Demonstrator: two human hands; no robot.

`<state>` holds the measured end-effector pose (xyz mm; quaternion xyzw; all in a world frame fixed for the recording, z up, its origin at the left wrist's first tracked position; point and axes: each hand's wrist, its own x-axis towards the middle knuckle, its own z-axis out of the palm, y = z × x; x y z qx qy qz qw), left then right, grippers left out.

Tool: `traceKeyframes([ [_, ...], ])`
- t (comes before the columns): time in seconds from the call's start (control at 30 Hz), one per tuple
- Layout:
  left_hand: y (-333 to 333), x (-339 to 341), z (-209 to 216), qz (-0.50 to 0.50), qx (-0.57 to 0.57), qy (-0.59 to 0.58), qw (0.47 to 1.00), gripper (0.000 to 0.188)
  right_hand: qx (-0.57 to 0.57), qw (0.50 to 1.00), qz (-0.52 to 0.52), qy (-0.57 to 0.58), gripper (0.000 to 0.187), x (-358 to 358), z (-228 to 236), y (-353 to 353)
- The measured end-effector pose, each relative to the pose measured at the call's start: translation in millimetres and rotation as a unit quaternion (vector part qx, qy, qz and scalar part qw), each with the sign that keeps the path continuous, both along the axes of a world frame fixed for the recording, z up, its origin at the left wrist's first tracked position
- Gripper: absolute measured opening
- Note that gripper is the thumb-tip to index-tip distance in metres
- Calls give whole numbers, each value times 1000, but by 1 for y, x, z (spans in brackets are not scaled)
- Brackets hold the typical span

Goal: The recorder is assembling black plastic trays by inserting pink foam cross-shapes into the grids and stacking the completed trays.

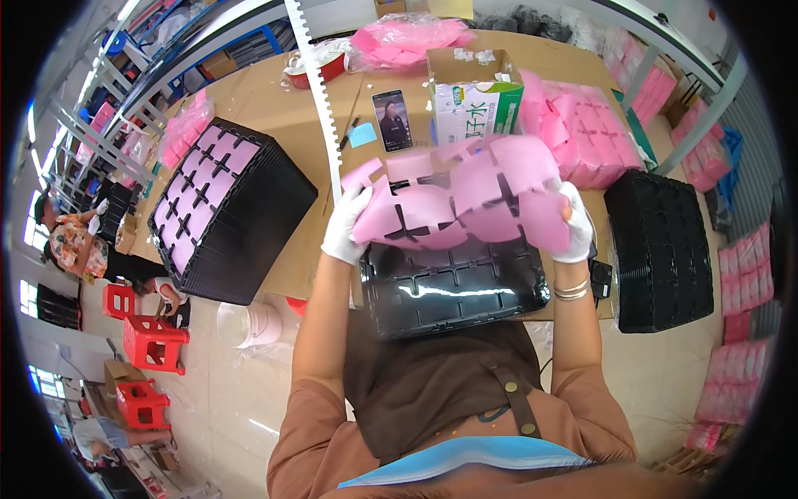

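A pink foam sheet with cut slots is stretched between my two hands, bent and slightly wavy. My left hand, in a white glove, grips its left edge. On the other side my gloved right hand pinches the right edge. Beneath the sheet lies a glossy black plastic tray with moulded compartments, at the table's near edge. The sheet hides the tray's far part. To the left stands a tall stack of black trays, its top compartments filled with pink foam pieces.
Another stack of black trays stands at the right. Pink foam packs lie at the back right beside a cardboard box. A phone leans behind the sheet. A white toothed strip crosses the view. Co-workers and red stools are at left.
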<state>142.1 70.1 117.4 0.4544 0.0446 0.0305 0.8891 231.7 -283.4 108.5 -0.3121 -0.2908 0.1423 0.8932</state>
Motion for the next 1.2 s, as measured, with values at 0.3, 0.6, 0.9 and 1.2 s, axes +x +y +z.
traceKeyframes([
  [0.3,16,-17,-50,-6,127,231,965,41,-294,924,-178,166,9,-27,-54,-23],
  [0.6,5,-27,-80,110,81,179,974,67,-566,786,-195,156,15,-44,-89,-32],
  [0.9,-48,-99,-76,127,423,161,883,93,-531,812,-108,217,18,-82,-57,-47],
  [1.2,-47,-88,-74,188,462,164,851,78,-553,794,-179,178,26,-62,-75,-42],
])
